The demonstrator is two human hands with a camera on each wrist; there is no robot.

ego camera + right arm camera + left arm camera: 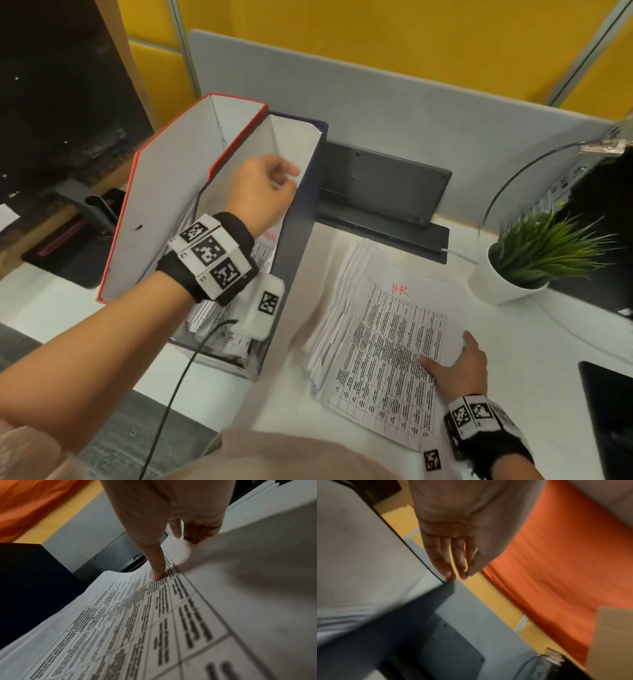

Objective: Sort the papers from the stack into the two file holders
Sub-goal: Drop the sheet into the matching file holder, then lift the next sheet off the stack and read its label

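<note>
Two file holders stand side by side at the left, a red-edged holder [161,212] and a dark blue holder [301,219]. Sheets lie inside the blue one, the top sheet [269,251] lettered in red. My left hand [287,180] hovers over the blue holder's mouth; in the left wrist view that hand [457,573] has relaxed, empty fingers by the holder's edge. The fanned paper stack [337,308] lies on the desk to the right. Its top sheet [390,342] is marked "HR" in red. My right hand [445,349] pinches that sheet's right edge, with the thumb [157,574] on top and the fingers under the lifted edge.
A potted plant [534,263] stands at the right. A dark device [383,185] sits behind the stack against the grey partition [376,89]. A black slab [609,418] lies at the right edge, a monitor [51,102] at the far left. A black cable [178,383] hangs from my left wrist.
</note>
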